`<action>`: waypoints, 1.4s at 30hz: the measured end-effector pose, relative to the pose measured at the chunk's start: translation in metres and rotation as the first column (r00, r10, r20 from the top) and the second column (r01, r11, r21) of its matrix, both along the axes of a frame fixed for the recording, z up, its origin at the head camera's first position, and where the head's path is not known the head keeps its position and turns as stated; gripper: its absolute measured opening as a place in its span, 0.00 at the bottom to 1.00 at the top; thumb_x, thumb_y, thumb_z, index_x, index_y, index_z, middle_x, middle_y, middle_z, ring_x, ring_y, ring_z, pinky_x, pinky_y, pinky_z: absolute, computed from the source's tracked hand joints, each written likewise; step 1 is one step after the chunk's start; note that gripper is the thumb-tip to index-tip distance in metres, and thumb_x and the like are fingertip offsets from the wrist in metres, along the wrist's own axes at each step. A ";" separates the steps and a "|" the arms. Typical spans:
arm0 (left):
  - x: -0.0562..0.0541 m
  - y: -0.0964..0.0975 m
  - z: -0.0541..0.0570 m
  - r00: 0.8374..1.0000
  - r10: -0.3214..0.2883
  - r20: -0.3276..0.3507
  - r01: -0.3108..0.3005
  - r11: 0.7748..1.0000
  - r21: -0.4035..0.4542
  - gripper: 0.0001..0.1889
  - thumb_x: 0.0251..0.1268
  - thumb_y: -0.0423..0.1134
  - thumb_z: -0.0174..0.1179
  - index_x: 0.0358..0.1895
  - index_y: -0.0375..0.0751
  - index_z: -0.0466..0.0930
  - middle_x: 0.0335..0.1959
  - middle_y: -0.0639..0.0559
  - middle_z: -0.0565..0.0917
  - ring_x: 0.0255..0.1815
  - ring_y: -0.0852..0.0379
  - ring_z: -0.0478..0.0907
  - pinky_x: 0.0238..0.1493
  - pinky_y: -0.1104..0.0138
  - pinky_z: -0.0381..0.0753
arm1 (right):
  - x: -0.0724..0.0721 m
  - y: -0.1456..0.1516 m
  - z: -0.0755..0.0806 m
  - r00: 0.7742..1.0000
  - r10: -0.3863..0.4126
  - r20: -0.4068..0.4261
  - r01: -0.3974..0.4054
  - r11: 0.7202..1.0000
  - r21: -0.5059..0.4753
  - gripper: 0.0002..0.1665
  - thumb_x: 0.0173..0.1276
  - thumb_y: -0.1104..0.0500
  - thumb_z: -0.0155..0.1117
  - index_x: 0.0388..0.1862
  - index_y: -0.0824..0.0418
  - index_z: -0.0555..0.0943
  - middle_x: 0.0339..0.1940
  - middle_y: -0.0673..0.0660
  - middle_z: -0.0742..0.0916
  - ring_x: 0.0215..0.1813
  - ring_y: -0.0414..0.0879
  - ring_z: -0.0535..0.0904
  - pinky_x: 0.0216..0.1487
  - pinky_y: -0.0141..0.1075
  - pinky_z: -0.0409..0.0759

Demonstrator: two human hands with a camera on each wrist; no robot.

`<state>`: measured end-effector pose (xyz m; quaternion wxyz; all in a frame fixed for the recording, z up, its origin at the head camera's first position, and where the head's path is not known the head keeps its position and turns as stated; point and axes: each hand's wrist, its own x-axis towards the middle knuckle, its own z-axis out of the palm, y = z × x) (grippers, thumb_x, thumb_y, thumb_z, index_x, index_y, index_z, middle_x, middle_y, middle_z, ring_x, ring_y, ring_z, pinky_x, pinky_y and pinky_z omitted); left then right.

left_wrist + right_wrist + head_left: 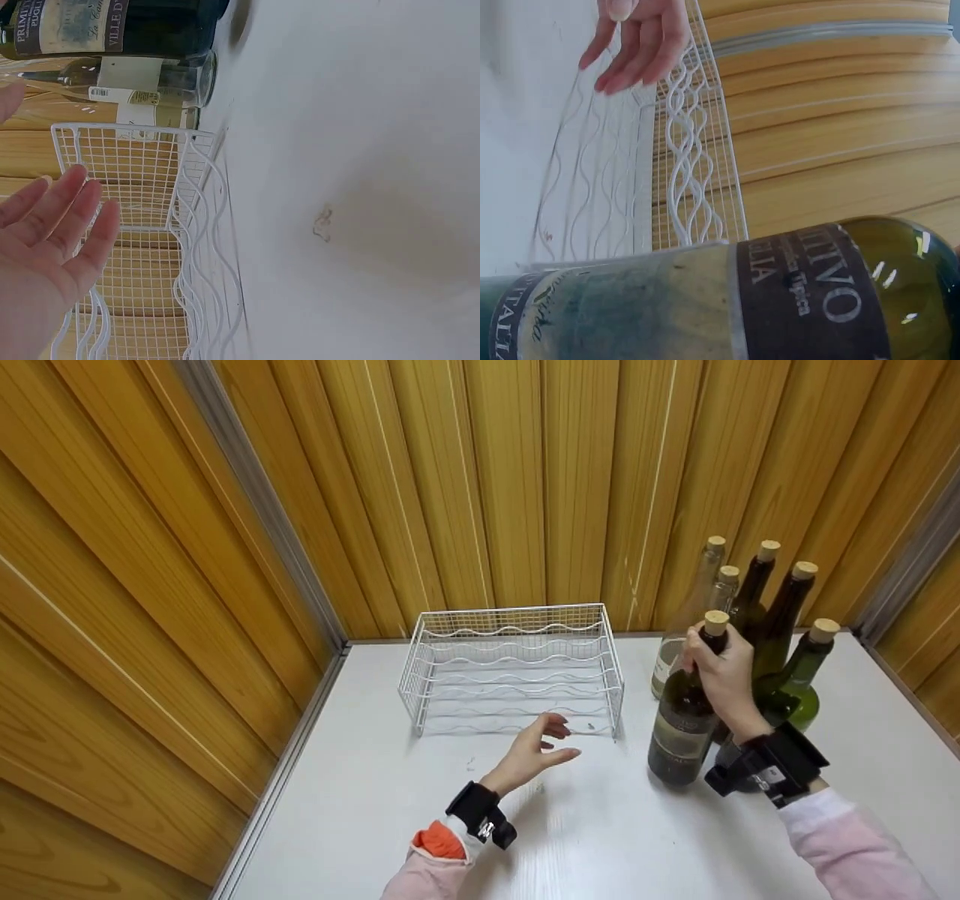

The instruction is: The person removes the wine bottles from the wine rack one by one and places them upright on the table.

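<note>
My right hand [724, 675] grips the neck of a corked dark wine bottle [679, 735], fingers wrapped just below the cork. The bottle stands nearly upright at the front of a bottle group; its dark-and-pale label [810, 292] fills the lower right wrist view. To the left, my left hand [529, 754] hovers at the front edge of a white wire wine rack [517, 608], thumb and fingers spread apart with nothing between them. Wavy wire rows cross the rack, which holds no bottles. In the left wrist view the held bottle [150, 30] appears beyond the left fingers.
Several corked bottles stand close behind and beside the held one: a clear bottle [667, 660], a dark brown bottle [780, 615] and a green bottle [806, 701] among them. Wood-panelled walls [502, 495] border the white table [360, 810] at the back and sides.
</note>
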<state>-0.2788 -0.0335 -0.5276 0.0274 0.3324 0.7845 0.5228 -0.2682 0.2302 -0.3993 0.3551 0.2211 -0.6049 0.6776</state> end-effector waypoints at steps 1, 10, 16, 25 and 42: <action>0.003 -0.001 0.004 1.000 0.001 -0.011 -0.001 1.000 0.000 0.22 0.57 0.38 0.62 0.53 0.37 0.66 0.44 0.43 0.76 0.46 0.48 0.73 0.44 0.58 0.73 | -0.002 0.003 -0.003 1.000 0.004 -0.008 -0.004 1.000 -0.019 0.05 0.59 0.76 0.52 0.27 0.80 0.68 0.13 0.66 0.71 0.14 0.48 0.68 0.16 0.29 0.68; 0.017 -0.010 0.024 1.000 -0.001 -0.021 0.001 1.000 -0.004 0.14 0.57 0.32 0.61 0.45 0.34 0.71 0.40 0.40 0.77 0.43 0.45 0.75 0.41 0.57 0.74 | -0.032 0.042 -0.044 0.999 -0.009 -0.040 0.004 0.993 -0.119 0.07 0.58 0.71 0.57 0.25 0.77 0.71 0.11 0.63 0.72 0.12 0.46 0.68 0.12 0.30 0.67; 0.016 -0.012 0.022 1.000 0.006 -0.020 -0.006 1.000 0.013 0.13 0.57 0.32 0.61 0.45 0.34 0.71 0.39 0.39 0.77 0.42 0.43 0.75 0.40 0.57 0.75 | -0.033 0.046 -0.047 0.998 -0.048 -0.033 0.044 0.992 -0.122 0.08 0.58 0.71 0.57 0.25 0.78 0.71 0.11 0.62 0.72 0.12 0.45 0.68 0.13 0.29 0.66; 0.016 -0.014 0.020 0.999 -0.010 -0.040 0.011 1.000 0.020 0.13 0.57 0.32 0.61 0.44 0.33 0.72 0.40 0.37 0.77 0.41 0.49 0.76 0.39 0.60 0.76 | -0.035 0.053 -0.055 0.985 -0.160 0.060 0.165 0.982 -0.091 0.06 0.58 0.70 0.56 0.25 0.76 0.73 0.12 0.64 0.72 0.12 0.47 0.67 0.12 0.30 0.65; -0.007 -0.009 -0.007 0.997 0.029 -0.066 -0.031 0.999 -0.033 0.16 0.58 0.42 0.61 0.45 0.36 0.74 0.40 0.52 0.77 0.42 0.56 0.75 0.40 0.66 0.75 | -0.032 0.053 -0.052 0.987 -0.144 0.067 0.148 0.988 -0.054 0.08 0.60 0.69 0.57 0.28 0.77 0.73 0.14 0.65 0.73 0.15 0.48 0.70 0.16 0.30 0.69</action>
